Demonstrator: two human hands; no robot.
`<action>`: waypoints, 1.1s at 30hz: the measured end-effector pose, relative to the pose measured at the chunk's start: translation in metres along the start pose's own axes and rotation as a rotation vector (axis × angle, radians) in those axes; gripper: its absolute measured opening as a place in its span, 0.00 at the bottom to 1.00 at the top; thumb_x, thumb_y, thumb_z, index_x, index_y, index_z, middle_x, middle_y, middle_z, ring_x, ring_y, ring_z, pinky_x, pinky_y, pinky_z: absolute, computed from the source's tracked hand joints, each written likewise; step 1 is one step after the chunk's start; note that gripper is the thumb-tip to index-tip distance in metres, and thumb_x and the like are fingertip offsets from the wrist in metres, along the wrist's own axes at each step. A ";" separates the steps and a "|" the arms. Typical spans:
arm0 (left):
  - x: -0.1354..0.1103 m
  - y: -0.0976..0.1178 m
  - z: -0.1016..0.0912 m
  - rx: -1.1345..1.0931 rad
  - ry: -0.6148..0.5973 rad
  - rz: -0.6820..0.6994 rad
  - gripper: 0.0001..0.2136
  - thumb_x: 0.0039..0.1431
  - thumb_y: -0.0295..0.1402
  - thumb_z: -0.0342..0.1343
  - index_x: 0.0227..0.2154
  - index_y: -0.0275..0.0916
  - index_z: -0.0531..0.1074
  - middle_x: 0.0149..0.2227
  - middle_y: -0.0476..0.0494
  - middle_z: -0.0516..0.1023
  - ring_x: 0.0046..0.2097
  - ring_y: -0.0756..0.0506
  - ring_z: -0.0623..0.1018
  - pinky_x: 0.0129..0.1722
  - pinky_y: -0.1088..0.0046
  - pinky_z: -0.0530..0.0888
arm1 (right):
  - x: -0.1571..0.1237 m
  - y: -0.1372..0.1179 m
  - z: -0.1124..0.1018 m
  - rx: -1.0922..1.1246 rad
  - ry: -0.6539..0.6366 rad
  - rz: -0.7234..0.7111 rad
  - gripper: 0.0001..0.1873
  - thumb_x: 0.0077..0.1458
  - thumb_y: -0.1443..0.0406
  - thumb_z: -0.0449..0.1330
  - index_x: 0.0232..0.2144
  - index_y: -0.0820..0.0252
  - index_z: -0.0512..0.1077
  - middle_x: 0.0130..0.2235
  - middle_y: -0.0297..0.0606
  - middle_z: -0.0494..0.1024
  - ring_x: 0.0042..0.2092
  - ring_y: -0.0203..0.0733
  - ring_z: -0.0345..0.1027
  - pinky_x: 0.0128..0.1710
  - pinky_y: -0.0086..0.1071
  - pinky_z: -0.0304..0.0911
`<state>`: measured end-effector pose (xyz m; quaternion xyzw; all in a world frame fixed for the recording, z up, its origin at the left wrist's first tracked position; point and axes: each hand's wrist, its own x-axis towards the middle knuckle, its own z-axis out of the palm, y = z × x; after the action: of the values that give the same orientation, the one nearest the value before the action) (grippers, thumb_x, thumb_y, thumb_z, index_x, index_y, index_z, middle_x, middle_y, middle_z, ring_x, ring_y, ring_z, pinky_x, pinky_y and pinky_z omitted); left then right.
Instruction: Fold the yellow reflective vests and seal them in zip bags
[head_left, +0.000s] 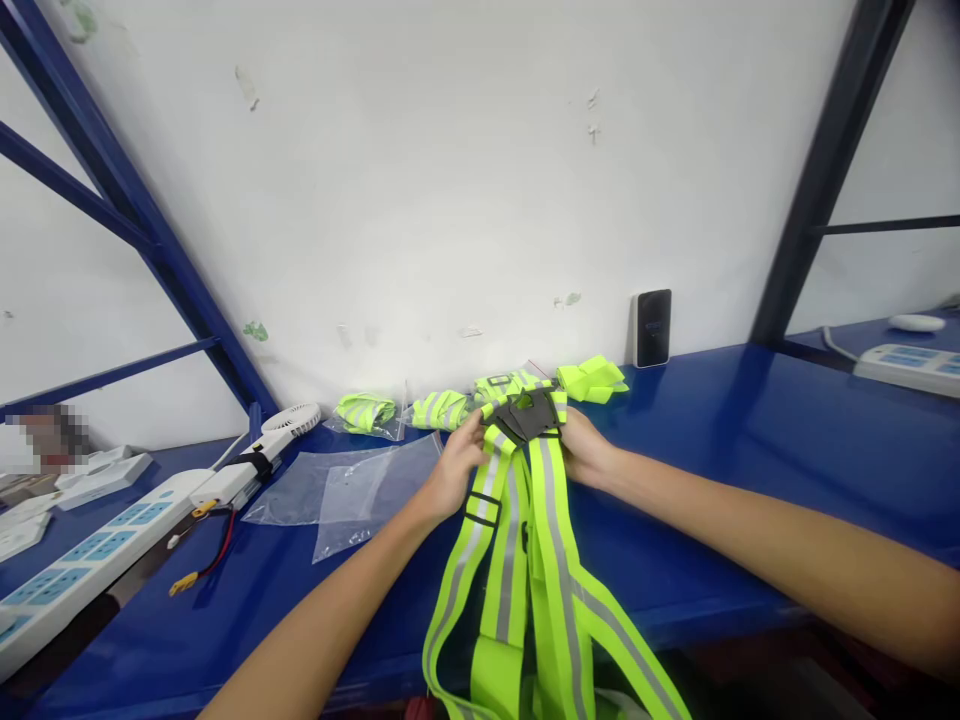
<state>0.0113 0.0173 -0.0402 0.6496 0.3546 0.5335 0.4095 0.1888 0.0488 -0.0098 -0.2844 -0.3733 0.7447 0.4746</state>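
Between my two hands hangs a reflective harness (551, 520) of neon yellow-green straps with grey stripes. Its black plastic buckle (529, 415) is at the top, and the straps drop past the table's front edge. My left hand (459, 465) is closed on the strap at the buckle's left side. My right hand (583, 447) grips the strap at the right side, its fingers partly hidden behind the webbing. A black slider (482, 509) sits on the left strap. Just behind the hands, a folded yellow-green strap bundle (592, 380) lies by the wall.
Bagged strap bundles (365, 411) line the wall on the blue table (720, 450). Flat clear plastic bags (352, 495) lie left of my hands. Farther left are a white power strip (97, 550), a small fan (291, 418) and a yellow-ended cable (184, 583). A black-faced device (652, 328) leans on the wall.
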 end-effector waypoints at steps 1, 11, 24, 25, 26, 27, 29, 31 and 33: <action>0.000 0.001 0.002 0.020 -0.013 0.000 0.25 0.56 0.38 0.56 0.58 0.42 0.66 0.55 0.39 0.74 0.59 0.36 0.70 0.57 0.59 0.67 | -0.002 0.000 -0.001 -0.002 -0.013 0.028 0.04 0.49 0.70 0.60 0.31 0.61 0.74 0.27 0.37 0.81 0.30 0.43 0.75 0.36 0.37 0.72; 0.005 0.015 0.004 0.043 0.195 0.045 0.19 0.53 0.41 0.63 0.45 0.37 0.73 0.46 0.40 0.79 0.48 0.39 0.78 0.51 0.63 0.73 | -0.015 0.011 0.001 -0.305 -0.138 0.147 0.13 0.50 0.72 0.62 0.40 0.60 0.73 0.32 0.37 0.82 0.31 0.41 0.76 0.39 0.36 0.71; 0.004 0.018 0.012 -0.240 0.247 -0.235 0.18 0.50 0.41 0.65 0.41 0.40 0.68 0.31 0.46 0.80 0.29 0.44 0.80 0.29 0.67 0.78 | -0.017 0.009 0.005 -0.263 -0.188 -0.081 0.06 0.53 0.63 0.63 0.32 0.61 0.75 0.26 0.37 0.79 0.26 0.39 0.73 0.32 0.32 0.71; 0.004 0.018 0.013 -0.253 0.256 -0.239 0.18 0.50 0.40 0.65 0.40 0.40 0.67 0.31 0.46 0.80 0.29 0.44 0.81 0.29 0.67 0.78 | -0.017 0.009 0.005 -0.256 -0.207 -0.081 0.07 0.53 0.63 0.63 0.31 0.62 0.75 0.26 0.37 0.79 0.26 0.39 0.73 0.32 0.32 0.71; 0.004 0.019 0.014 -0.262 0.262 -0.246 0.17 0.49 0.40 0.65 0.39 0.40 0.67 0.30 0.47 0.80 0.28 0.44 0.81 0.30 0.66 0.78 | -0.017 0.010 0.005 -0.252 -0.219 -0.078 0.07 0.52 0.63 0.64 0.30 0.62 0.74 0.25 0.37 0.78 0.26 0.39 0.73 0.31 0.31 0.71; 0.003 0.019 0.015 -0.268 0.261 -0.255 0.17 0.49 0.39 0.64 0.39 0.41 0.66 0.29 0.47 0.80 0.28 0.44 0.81 0.30 0.66 0.78 | -0.017 0.011 0.004 -0.251 -0.225 -0.075 0.07 0.52 0.63 0.64 0.29 0.62 0.73 0.25 0.37 0.78 0.26 0.39 0.73 0.30 0.31 0.71; 0.003 0.019 0.015 -0.268 0.252 -0.275 0.17 0.48 0.38 0.65 0.39 0.41 0.66 0.27 0.48 0.79 0.28 0.43 0.81 0.30 0.66 0.78 | -0.017 0.012 0.003 -0.256 -0.212 -0.072 0.07 0.53 0.63 0.63 0.29 0.62 0.72 0.25 0.38 0.77 0.26 0.39 0.73 0.27 0.31 0.71; 0.002 0.019 0.015 -0.252 0.246 -0.282 0.18 0.47 0.36 0.65 0.40 0.40 0.66 0.25 0.48 0.79 0.29 0.43 0.81 0.31 0.66 0.78 | -0.017 0.013 0.002 -0.280 -0.191 -0.070 0.07 0.54 0.63 0.61 0.29 0.62 0.71 0.26 0.39 0.78 0.24 0.39 0.73 0.25 0.31 0.70; 0.002 0.016 0.014 -0.233 0.229 -0.263 0.17 0.47 0.35 0.65 0.39 0.38 0.68 0.25 0.47 0.79 0.29 0.43 0.81 0.31 0.67 0.77 | -0.017 0.013 0.001 -0.311 -0.168 -0.070 0.06 0.54 0.64 0.61 0.31 0.62 0.70 0.26 0.39 0.78 0.23 0.38 0.72 0.22 0.30 0.69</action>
<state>0.0261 0.0104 -0.0260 0.4811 0.4162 0.5833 0.5051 0.1884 0.0298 -0.0189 -0.2780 -0.5317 0.6823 0.4177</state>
